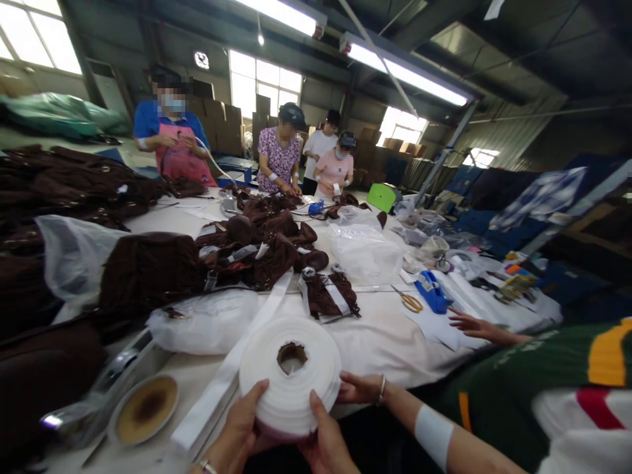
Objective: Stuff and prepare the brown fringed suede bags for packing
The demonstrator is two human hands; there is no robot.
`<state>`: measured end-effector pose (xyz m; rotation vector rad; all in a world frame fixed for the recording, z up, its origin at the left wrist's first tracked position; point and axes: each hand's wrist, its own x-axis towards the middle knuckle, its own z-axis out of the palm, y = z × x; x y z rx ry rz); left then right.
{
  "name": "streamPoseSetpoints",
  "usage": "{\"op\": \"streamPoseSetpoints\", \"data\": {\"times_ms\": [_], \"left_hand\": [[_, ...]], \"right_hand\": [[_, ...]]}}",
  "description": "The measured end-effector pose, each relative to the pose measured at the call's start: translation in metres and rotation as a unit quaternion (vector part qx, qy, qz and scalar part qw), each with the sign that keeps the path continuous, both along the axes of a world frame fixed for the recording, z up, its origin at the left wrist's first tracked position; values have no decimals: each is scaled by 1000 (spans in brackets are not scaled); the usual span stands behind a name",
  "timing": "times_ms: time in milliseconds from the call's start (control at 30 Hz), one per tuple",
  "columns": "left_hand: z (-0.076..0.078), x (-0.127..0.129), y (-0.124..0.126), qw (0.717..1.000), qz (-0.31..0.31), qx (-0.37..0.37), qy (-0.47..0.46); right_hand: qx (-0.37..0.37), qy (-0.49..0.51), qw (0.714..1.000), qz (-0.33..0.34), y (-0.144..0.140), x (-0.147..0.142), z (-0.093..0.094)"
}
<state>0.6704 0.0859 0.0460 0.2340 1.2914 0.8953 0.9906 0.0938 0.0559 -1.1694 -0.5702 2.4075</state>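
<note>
Between my two hands is a thick white roll of flat strip material, wound round a brown cardboard core and tilted toward me. My left hand grips its lower left edge, thumb on the upper face. From below, my right hand holds the lower right edge, its thumb also on top; its other fingers are mostly hidden under the roll. A co-worker's hand with a bracelet touches the right side of the roll. Left of the roll, a long white strip lies across the table.
Brown bags and clear plastic bags cover much of the table. Yellow-handled scissors and a blue tape dispenser lie to the right. A round dish sits at lower left. Several people stand at the far side.
</note>
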Motion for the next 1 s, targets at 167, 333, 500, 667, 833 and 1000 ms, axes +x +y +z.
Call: {"op": "streamPoseSetpoints", "data": {"times_ms": [167, 333, 500, 667, 833, 1000], "left_hand": [[5, -4, 2, 998, 60, -13, -19], [13, 8, -7, 998, 38, -25, -35], [12, 22, -32, 992, -94, -57, -66], [18, 15, -33, 894, -405, 98, 165], [30, -25, -12, 757, -384, 267, 456], [35, -73, -3, 588, -427, 154, 670]], "right_hand": [[-13, -3, 1000, -15, -10, -24, -9], [32, 9, 997, -71, -39, -23, -6], [97, -60, 991, -76, -60, 9, 10], [71, -99, 976, -180, -102, 72, 11], [104, -180, 927, -312, -110, 97, 14], [48, -214, 934, -283, -17, 94, 36]]}}
